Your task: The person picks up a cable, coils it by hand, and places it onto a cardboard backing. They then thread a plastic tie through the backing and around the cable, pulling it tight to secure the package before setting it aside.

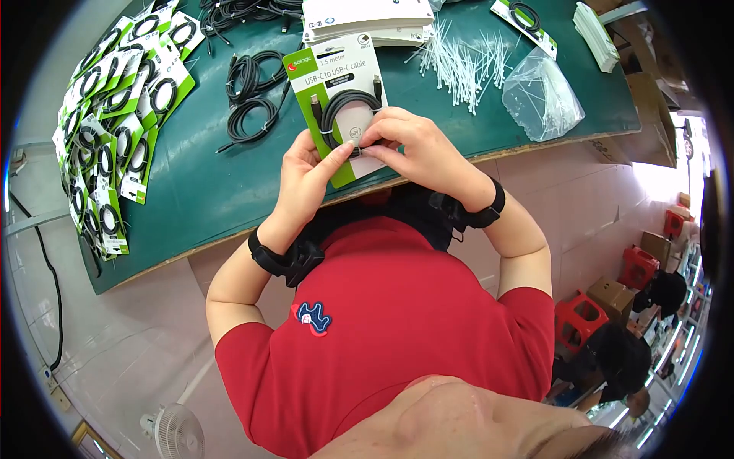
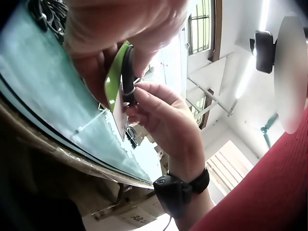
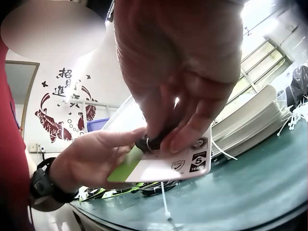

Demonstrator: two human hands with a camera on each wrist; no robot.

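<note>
A white and green packaging card (image 1: 334,65) printed "USB-C to USB-C cable" stands tilted over the near table edge, with a coiled black USB-C cable (image 1: 329,115) on its front. My left hand (image 1: 307,172) grips the card's lower left side, thumb on the front. The right hand (image 1: 417,145) has thumb and fingers bent in at the coil's lower end, pinching the cable there. A thin white cable tie (image 3: 147,143) loops round the cable beside these fingertips. Below the card hangs a white cable tie tail (image 3: 165,202).
Many carded cables (image 1: 115,99) are piled on the green table (image 1: 199,199) at left. Loose black cables (image 1: 252,99) lie nearer. Behind the card is a stack of blank cards (image 1: 367,19). White cable ties (image 1: 466,65) and a clear plastic bag (image 1: 543,96) lie at right.
</note>
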